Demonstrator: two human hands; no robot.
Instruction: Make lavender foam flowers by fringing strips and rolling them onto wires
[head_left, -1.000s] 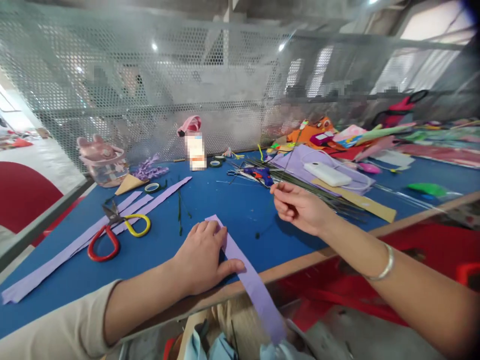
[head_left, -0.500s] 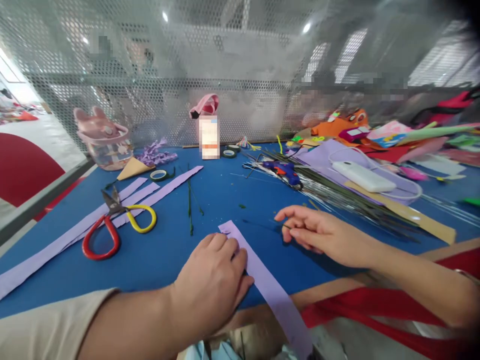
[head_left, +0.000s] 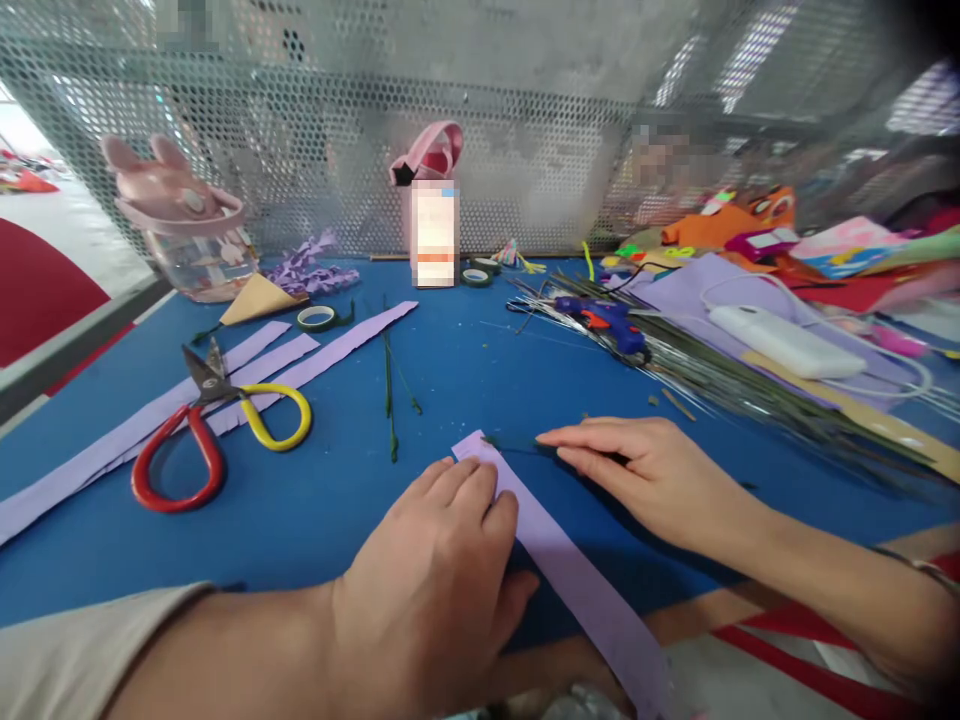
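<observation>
A long purple paper strip (head_left: 574,570) runs diagonally across the blue table and hangs past its near edge. My left hand (head_left: 442,570) is closed at the strip's far end, its curled fingers pressing on the paper. My right hand (head_left: 652,480) pinches a thin green wire stem (head_left: 517,444) between thumb and fingertips. The stem's dark green tip reaches the top corner of the strip. Left of my hands lie scissors (head_left: 214,390) with one red and one yellow handle, partly over more purple strips (head_left: 330,352). Several green stems (head_left: 390,400) rest beyond my left hand.
A blue glue gun (head_left: 604,322) lies on a bundle of wires (head_left: 697,370) at right, beside a white power bank (head_left: 784,342). A pink-lidded bottle (head_left: 195,240), green tape roll (head_left: 316,318) and upright phone (head_left: 435,235) stand or lie toward the mesh partition (head_left: 517,130).
My right hand has brought the stem left, so its tip now meets the strip's end. My left hand has shifted slightly on the strip. The camera view has tilted down.
</observation>
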